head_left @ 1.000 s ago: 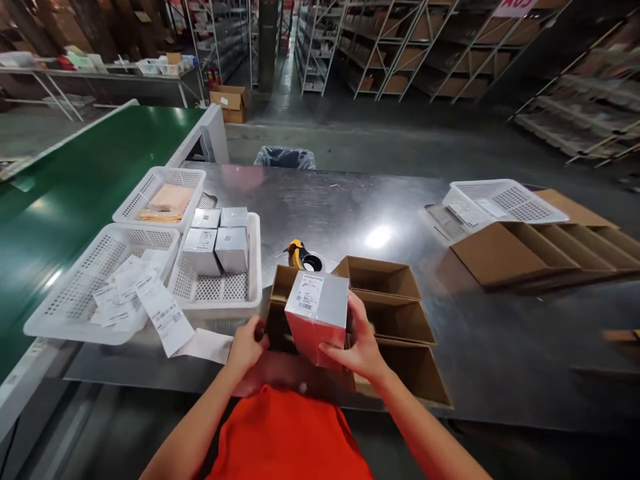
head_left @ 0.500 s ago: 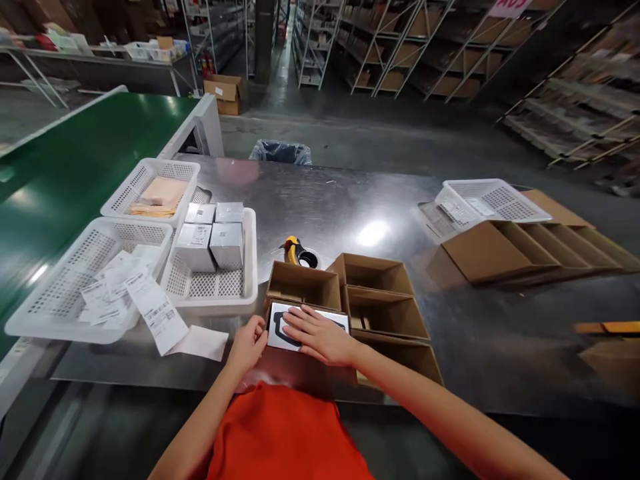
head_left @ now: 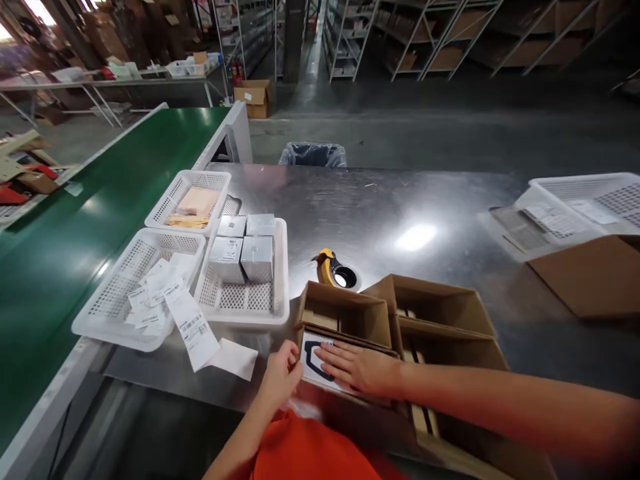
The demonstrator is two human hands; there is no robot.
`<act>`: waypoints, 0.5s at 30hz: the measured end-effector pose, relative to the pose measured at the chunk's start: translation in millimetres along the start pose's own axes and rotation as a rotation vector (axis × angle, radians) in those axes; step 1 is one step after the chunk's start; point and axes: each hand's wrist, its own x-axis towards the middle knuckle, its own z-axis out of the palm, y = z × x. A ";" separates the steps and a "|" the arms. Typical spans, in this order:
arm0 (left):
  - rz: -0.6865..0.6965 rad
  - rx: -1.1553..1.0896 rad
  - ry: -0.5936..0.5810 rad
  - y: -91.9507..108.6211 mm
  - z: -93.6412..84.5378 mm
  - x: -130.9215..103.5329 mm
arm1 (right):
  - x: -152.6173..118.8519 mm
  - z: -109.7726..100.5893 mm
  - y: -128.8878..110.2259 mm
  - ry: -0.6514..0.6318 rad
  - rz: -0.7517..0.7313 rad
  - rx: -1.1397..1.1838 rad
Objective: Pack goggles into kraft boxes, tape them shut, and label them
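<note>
A white box with a black printed outline [head_left: 311, 360] sits inside an open cardboard carton near the table's front edge. My right hand [head_left: 357, 368] lies flat on top of it, fingers stretched to the left. At the carton's left side is my left hand [head_left: 284, 371], its fingers curled together; whatever they pinch is too small to make out. Other open cardboard cartons [head_left: 440, 310] stand behind and to the right. Behind them a yellow and black tape dispenser [head_left: 327, 267] rests on the metal table.
To the left, one white basket [head_left: 281, 267] holds silver boxes, another [head_left: 95, 320] paper labels, a third [head_left: 160, 207] envelopes. A green conveyor [head_left: 125, 160] runs beyond. More baskets [head_left: 555, 233] and a cardboard stack [head_left: 585, 273] are at right; a lined bin [head_left: 313, 155] stands behind.
The view has turned left and the table's items appear further right. My right hand still lies on the white box, and my left hand remains beside the carton.
</note>
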 end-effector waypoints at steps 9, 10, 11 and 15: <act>0.168 0.419 0.483 59.2 -99.5 69.5 | -7.2 41.0 27.6 -0.140 0.101 -0.002; 0.147 0.521 0.684 70.9 -123.5 88.6 | -6.2 35.4 27.0 -0.137 0.092 0.001; 0.103 0.630 0.807 81.3 -145.6 107.2 | -4.6 30.2 24.7 -0.126 0.083 -0.002; -0.145 0.822 0.697 99.3 -197.7 152.7 | 8.6 10.4 -0.7 -0.006 0.175 -0.019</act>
